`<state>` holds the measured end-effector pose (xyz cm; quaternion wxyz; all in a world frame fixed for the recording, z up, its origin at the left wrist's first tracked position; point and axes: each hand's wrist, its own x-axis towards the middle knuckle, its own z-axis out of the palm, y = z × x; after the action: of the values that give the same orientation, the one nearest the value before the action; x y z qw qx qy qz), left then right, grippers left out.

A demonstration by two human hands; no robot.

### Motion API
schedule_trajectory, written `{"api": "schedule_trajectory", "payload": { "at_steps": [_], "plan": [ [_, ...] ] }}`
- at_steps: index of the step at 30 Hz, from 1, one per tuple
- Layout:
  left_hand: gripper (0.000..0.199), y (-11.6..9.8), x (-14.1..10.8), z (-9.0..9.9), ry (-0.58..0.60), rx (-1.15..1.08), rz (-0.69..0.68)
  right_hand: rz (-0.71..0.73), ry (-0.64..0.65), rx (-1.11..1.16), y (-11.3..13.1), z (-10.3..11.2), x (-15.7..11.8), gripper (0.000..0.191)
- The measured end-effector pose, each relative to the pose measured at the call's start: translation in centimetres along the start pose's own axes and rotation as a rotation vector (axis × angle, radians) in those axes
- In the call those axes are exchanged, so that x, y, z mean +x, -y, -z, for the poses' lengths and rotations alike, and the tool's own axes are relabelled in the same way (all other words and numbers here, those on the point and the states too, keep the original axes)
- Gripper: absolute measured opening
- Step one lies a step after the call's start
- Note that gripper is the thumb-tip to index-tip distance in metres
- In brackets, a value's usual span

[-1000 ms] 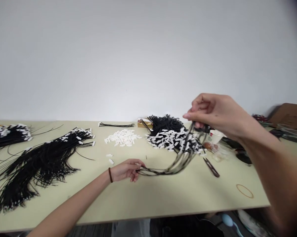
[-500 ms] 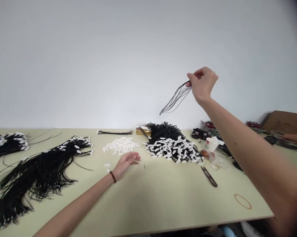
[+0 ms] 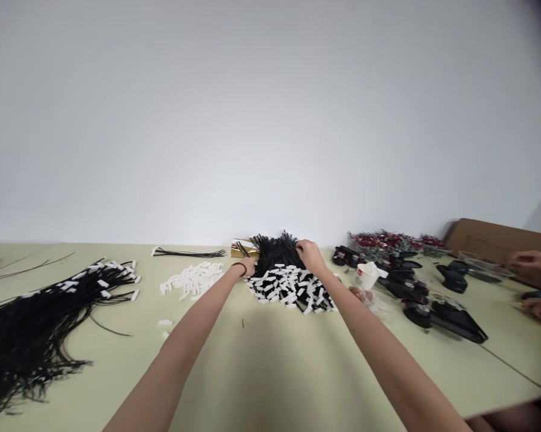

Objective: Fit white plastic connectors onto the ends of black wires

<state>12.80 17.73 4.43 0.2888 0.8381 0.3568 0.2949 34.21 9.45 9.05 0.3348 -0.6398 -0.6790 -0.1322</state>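
Observation:
A pile of black cables (image 3: 270, 255) with white connectors (image 3: 288, 287) at their near ends lies at the back middle of the table. My left hand (image 3: 251, 266) reaches to its left side, with the fingers mostly hidden against the cables. At the right side my right hand (image 3: 310, 255) has its fingers curled in on the black cables near their far ends. Loose white connector housings (image 3: 193, 279) are heaped left of my left hand.
A large bundle of black cables (image 3: 40, 324) covers the table's left side. A few cables (image 3: 189, 253) lie near the wall beside a gold box (image 3: 239, 249). On the right stand a paper cup (image 3: 368, 276), black plastic parts (image 3: 454, 318) and red wires (image 3: 378, 240). Another person's hands (image 3: 538, 267) are at far right.
My right hand has come down from the air with its black cables to the pile. My left hand has moved forward to the pile's left side. The view has turned right.

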Motion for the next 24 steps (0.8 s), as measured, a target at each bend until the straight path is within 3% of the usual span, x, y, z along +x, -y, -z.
{"api": "schedule_trajectory", "payload": {
  "at_steps": [5,10,13,19,22,24],
  "plan": [
    [0.031,1.3,1.0,-0.3,0.020,0.118,0.102,-0.139,-0.110,0.089,-0.5,-0.2,1.3,0.022],
    [0.021,1.0,1.4,-0.4,0.012,0.145,0.098,-0.280,-0.186,0.206,-0.7,-0.8,1.8,0.028],
    [0.011,-0.7,1.6,-0.8,-0.054,0.134,0.054,-0.282,-0.181,0.260,-0.5,-0.9,1.4,0.027],
    [0.030,-5.4,3.2,-3.8,-0.255,0.082,0.045,-0.172,-0.102,0.246,0.5,-0.4,0.5,0.024],
    [0.042,-7.5,3.7,-5.4,-0.270,0.069,0.004,-0.133,-0.053,0.192,0.5,0.0,0.5,0.026],
    [0.039,-8.4,3.3,-6.1,-0.225,0.088,-0.067,-0.126,-0.021,0.151,0.4,0.4,0.5,0.028]
  ]
}}
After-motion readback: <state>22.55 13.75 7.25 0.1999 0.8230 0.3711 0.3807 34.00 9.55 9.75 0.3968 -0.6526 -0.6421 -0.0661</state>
